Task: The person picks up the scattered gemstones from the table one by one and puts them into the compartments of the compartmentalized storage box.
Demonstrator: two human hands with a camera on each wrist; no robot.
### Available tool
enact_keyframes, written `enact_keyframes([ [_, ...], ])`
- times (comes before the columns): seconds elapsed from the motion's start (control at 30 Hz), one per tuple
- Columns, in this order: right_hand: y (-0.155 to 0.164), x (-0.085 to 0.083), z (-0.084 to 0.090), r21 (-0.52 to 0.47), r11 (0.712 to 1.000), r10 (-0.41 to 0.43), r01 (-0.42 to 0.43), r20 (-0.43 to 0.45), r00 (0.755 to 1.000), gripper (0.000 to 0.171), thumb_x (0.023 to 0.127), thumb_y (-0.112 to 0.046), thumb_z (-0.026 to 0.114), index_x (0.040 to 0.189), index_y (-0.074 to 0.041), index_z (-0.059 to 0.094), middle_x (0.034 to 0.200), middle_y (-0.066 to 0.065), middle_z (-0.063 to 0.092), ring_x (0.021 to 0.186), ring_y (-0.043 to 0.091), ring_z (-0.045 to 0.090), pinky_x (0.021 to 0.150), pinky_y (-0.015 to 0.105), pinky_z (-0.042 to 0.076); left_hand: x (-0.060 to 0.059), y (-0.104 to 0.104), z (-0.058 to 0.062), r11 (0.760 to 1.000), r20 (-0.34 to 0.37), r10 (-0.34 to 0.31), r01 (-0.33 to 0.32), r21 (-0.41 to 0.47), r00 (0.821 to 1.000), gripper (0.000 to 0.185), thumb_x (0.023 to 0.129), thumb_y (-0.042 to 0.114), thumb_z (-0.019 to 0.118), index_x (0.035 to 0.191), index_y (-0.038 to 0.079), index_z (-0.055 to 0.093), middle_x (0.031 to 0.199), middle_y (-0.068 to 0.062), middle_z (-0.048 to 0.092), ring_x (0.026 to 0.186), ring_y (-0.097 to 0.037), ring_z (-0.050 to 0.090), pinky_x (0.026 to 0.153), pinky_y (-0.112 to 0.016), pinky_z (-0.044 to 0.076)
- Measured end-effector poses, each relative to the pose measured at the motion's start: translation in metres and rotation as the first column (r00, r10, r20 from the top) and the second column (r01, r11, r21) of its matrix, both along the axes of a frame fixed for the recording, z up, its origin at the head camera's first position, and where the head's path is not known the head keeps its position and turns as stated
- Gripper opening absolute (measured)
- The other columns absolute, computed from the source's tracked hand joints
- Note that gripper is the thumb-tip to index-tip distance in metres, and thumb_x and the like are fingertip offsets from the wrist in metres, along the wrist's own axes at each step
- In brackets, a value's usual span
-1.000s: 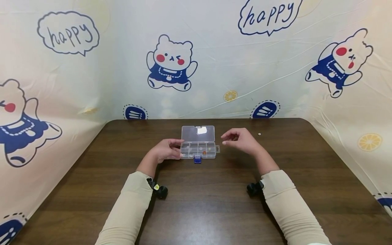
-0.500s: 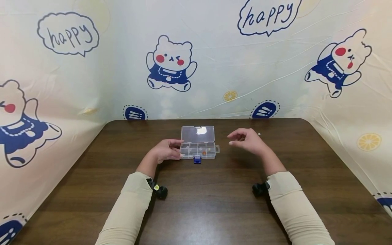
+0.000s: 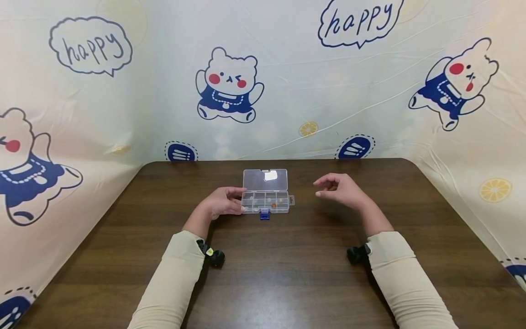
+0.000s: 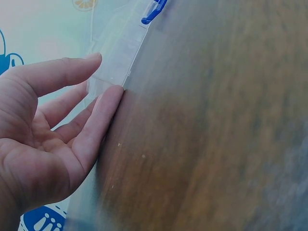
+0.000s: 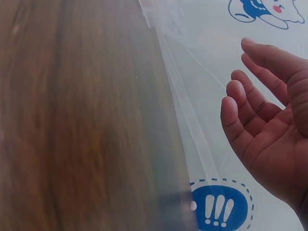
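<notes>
A clear plastic compartment box [image 3: 271,211] stands on the table with its lid [image 3: 255,180] raised at the back. Its blue latch [image 3: 265,214] hangs at the front. Several small pale pieces and one orange bead [image 3: 274,205] lie in its compartments. My left hand [image 3: 222,201] holds the box's left end, fingers at the back corner and thumb at the front; the left wrist view shows fingertips [image 4: 115,91] against the clear wall. My right hand [image 3: 341,188] hovers right of the box, fingers loosely bent, with nothing visible between them.
A small white piece [image 5: 193,205] lies on the table by the right hand in the right wrist view; in the head view it is hidden. The brown table [image 3: 271,274] meets a printed cloth [image 3: 287,91] at its back and sides.
My right hand has moved right, away from the box, and now covers the white piece in the head view. My left hand and the box have stayed put.
</notes>
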State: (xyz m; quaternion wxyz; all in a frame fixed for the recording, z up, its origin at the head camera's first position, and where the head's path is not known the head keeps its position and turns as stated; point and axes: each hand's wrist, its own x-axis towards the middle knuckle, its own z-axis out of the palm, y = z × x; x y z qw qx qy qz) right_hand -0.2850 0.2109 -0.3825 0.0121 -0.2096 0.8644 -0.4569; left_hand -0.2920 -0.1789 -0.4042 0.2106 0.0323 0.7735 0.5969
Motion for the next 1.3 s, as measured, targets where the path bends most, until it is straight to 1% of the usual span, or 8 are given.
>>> enact_keyframes([
  [0.1, 0.004, 0.001, 0.001, 0.011, 1.0, -0.011, 0.011, 0.001, 1.0, 0.029, 0.085, -0.019, 0.078, 0.11, -0.009, 0.071, 0.101, 0.012, 0.067, 0.087, 0.025, 0.056, 0.069, 0.028, 0.053, 0.0, 0.0, 0.0, 1.0, 0.003, 0.002, -0.002, 0.004, 1.0, 0.072, 0.077, -0.014, 0.073, 0.142, 0.005, 0.049, 0.118, -0.023, 0.057, 0.088, -0.024, 0.063, 0.081, -0.036, 0.058],
  [0.33, 0.012, 0.003, 0.0, 0.013, 0.999, -0.039, 0.039, 0.002, 0.999, 0.033, 0.085, -0.019, 0.077, 0.112, -0.002, 0.069, 0.104, 0.015, 0.066, 0.09, 0.027, 0.055, 0.07, 0.028, 0.052, 0.0, -0.001, 0.0, 1.0, 0.003, -0.003, 0.003, -0.002, 1.0, 0.072, 0.078, -0.013, 0.073, 0.143, 0.006, 0.049, 0.12, -0.023, 0.056, 0.089, -0.025, 0.062, 0.081, -0.036, 0.057],
  [0.5, 0.018, 0.002, -0.002, 0.032, 0.997, -0.076, 0.077, -0.019, 0.997, 0.034, 0.086, -0.02, 0.077, 0.113, -0.002, 0.069, 0.109, 0.019, 0.064, 0.09, 0.026, 0.055, 0.07, 0.028, 0.052, 0.0, -0.001, -0.001, 1.0, 0.01, -0.001, 0.001, -0.006, 1.0, 0.072, 0.078, -0.011, 0.074, 0.143, 0.006, 0.049, 0.121, -0.023, 0.056, 0.09, -0.025, 0.062, 0.082, -0.035, 0.057],
  [0.63, 0.023, 0.001, -0.001, 0.037, 0.994, -0.098, 0.099, -0.036, 0.995, 0.031, 0.085, -0.019, 0.078, 0.112, -0.005, 0.069, 0.106, 0.018, 0.065, 0.089, 0.025, 0.056, 0.068, 0.029, 0.052, 0.001, -0.002, -0.002, 1.0, 0.005, -0.001, 0.001, -0.018, 1.0, 0.072, 0.078, -0.011, 0.074, 0.143, 0.006, 0.049, 0.121, -0.023, 0.056, 0.089, -0.025, 0.062, 0.082, -0.035, 0.057],
  [0.83, 0.031, -0.002, -0.001, 0.035, 0.992, -0.122, 0.124, -0.058, 0.991, 0.033, 0.085, -0.02, 0.078, 0.112, -0.004, 0.069, 0.102, 0.013, 0.065, 0.088, 0.025, 0.056, 0.065, 0.03, 0.051, 0.001, -0.002, -0.002, 1.0, 0.002, 0.002, -0.002, -0.015, 1.0, 0.071, 0.078, -0.012, 0.073, 0.143, 0.005, 0.048, 0.12, -0.023, 0.057, 0.088, -0.024, 0.063, 0.081, -0.035, 0.057],
  [0.93, 0.035, -0.004, -0.001, 0.033, 0.99, -0.135, 0.138, -0.073, 0.988, 0.032, 0.085, -0.021, 0.078, 0.111, -0.004, 0.07, 0.103, 0.013, 0.065, 0.087, 0.024, 0.056, 0.065, 0.028, 0.051, 0.0, -0.001, -0.002, 1.0, 0.003, 0.002, -0.002, -0.008, 1.0, 0.071, 0.078, -0.012, 0.073, 0.143, 0.005, 0.048, 0.12, -0.023, 0.057, 0.088, -0.024, 0.063, 0.081, -0.035, 0.057],
  [1.13, 0.045, -0.006, -0.002, 0.02, 0.986, -0.166, 0.168, -0.09, 0.982, 0.029, 0.085, -0.019, 0.078, 0.108, -0.004, 0.071, 0.097, 0.013, 0.066, 0.085, 0.022, 0.056, 0.063, 0.026, 0.05, -0.001, -0.002, -0.002, 1.0, 0.002, 0.002, -0.002, -0.007, 1.0, 0.072, 0.078, -0.012, 0.073, 0.143, 0.006, 0.049, 0.122, -0.024, 0.055, 0.09, -0.025, 0.062, 0.082, -0.036, 0.057],
  [1.3, 0.051, -0.005, -0.001, 0.014, 0.984, -0.177, 0.178, -0.079, 0.981, 0.03, 0.085, -0.02, 0.078, 0.109, -0.003, 0.071, 0.097, 0.014, 0.066, 0.086, 0.024, 0.055, 0.064, 0.026, 0.049, -0.002, -0.002, -0.002, 1.0, 0.008, 0.004, -0.004, -0.007, 1.0, 0.072, 0.078, -0.011, 0.074, 0.143, 0.006, 0.048, 0.121, -0.024, 0.055, 0.09, -0.026, 0.062, 0.082, -0.036, 0.057],
])
